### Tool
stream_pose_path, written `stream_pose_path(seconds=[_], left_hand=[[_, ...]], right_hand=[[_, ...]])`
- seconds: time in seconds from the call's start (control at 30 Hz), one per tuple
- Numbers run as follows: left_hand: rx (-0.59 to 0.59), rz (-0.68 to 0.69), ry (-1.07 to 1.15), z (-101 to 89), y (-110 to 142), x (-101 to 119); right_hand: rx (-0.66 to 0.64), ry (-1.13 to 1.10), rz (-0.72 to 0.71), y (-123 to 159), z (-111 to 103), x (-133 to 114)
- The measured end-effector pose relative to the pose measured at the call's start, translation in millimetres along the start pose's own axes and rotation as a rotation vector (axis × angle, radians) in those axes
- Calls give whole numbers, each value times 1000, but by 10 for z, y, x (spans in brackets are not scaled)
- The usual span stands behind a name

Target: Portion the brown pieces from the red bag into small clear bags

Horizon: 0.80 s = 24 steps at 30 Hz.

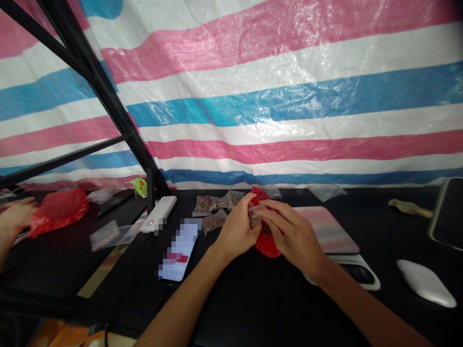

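My left hand [237,226] and my right hand [294,233] meet over the black table, fingers closed around a small clear plastic bag [255,218]. What is inside it is mostly hidden by my fingers. Behind and beneath my hands lies a red plastic bag [266,246], its top poking up past my left fingers. Just left of my left hand rest several small clear bags filled with brown bits [214,221], some partly covered by that hand. Close to my right forearm is a flat pinkish-grey pad [329,229].
A lit phone [181,253] and white power bank [162,212] lie left. On the right are a white mouse [427,283] and clear bags [327,192]. A black metal frame [108,108] divides off another person's hand [16,217] by a red bag [60,209]. Striped tarp [289,106] hangs behind.
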<state>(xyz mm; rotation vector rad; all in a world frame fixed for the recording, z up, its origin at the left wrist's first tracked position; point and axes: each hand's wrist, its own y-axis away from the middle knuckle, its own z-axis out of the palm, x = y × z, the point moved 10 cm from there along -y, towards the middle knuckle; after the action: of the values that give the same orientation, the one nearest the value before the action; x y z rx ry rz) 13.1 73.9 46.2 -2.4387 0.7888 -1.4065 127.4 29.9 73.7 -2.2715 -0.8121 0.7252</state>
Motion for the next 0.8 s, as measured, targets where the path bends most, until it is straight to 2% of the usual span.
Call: stream_pose_path(seconds=[0.17,0.33,0.43,0.57,0.63,0.7,0.8], left_hand=[[39,-17,99,19,19,4],[101,-32,208,39,33,21],[136,-25,246,38,34,26],[235,3,222,-92,34,12],[330,66,107,-239,48,41],[382,175,-50,-333,67,125],[334,313,-164,-295,77,227]], right_hand=[[22,36,2,-5,-44,-18],[151,51,35,-34,-227,-4],[135,45,29,-56,-240,-15],[149,56,144,-59,-256,97],[111,102,215,-51,-206,182],[-4,163,236,-44,-74,231],[-173,190,224,-16,126,254]])
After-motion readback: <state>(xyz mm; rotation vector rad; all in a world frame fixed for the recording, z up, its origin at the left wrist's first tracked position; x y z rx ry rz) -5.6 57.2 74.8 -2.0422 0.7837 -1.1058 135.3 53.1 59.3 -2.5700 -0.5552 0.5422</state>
